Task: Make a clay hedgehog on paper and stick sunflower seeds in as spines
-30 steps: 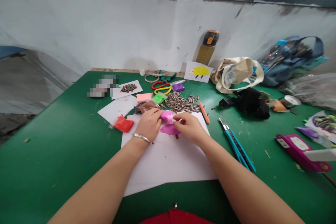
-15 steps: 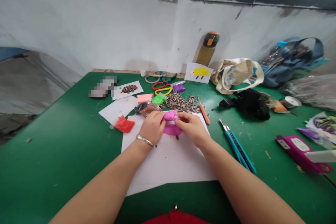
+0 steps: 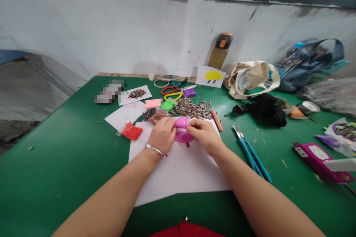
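Note:
Both hands meet over a white sheet of paper (image 3: pixel 178 172) on the green table (image 3: pixel 55 163). My left hand (image 3: pixel 163 135), with a silver bangle at the wrist, and my right hand (image 3: pixel 203 135) pinch a small pink clay packet (image 3: pixel 181 122) between their fingertips. Just below the packet a flat magenta clay shape (image 3: pixel 183 137) lies on the paper, partly hidden by my fingers.
Behind the hands lie a pile of sunflower seeds (image 3: pixel 191 108), clay packets in red (image 3: pixel 131 131), green (image 3: pixel 168 104), purple (image 3: pixel 189 92) and salmon (image 3: pixel 153 103), scissors (image 3: pixel 171 92) and an orange stick (image 3: pixel 216 119). Blue utility knives (image 3: pixel 251 152) lie to the right. Bags (image 3: pixel 251 77) line the back wall.
The hands have drawn slightly closer together on the pink packet, lifting it a little above the magenta shape. Nothing else has moved.

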The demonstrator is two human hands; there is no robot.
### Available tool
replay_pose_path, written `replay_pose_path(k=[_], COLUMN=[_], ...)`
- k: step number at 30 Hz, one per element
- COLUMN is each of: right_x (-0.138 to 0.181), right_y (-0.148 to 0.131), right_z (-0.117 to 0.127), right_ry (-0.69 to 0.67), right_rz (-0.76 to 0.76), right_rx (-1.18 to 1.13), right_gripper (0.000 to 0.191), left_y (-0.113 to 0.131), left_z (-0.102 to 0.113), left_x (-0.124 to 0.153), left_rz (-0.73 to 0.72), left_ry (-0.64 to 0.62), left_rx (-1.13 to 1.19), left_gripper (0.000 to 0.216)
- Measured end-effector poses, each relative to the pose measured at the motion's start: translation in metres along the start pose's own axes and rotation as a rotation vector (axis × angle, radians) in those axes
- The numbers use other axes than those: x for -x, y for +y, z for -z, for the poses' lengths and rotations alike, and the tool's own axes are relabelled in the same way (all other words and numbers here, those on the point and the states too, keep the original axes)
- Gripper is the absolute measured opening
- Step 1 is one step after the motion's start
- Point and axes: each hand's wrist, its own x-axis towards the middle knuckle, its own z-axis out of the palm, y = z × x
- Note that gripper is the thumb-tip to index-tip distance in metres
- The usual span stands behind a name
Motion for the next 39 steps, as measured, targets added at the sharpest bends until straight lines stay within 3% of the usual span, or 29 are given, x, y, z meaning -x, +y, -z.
replay_pose_path(k=[15,26,33,39], right_x=[0.002,0.001,0.001,0.002], right_y=[-0.004,-0.008,-0.01,-0.009], right_z=[0.005,0.01,0.02,0.016], right_ry=[0.043,-0.032,-0.165,-0.165], right_rz=[-0.011,-0.022,-0.053,0.014], right_rx=[0.016,-0.016,-0.009,0.121], right_gripper=[0.015,0.025,0.022,0.011], left_y=[0.007,0.009,-0.001,0.003], left_z=[0.003,0.004,0.004,0.005], left_x=[0.001,-0.001,-0.001,-0.001], left_rz=[-0.062,-0.048,-0.024,-0.022], left_ry=[0.051,0.041,0.075,0.05], left_rx=[-0.007,0.024,-0.004,0.022], left_gripper=[0.023,0.022,0.022,0.021])
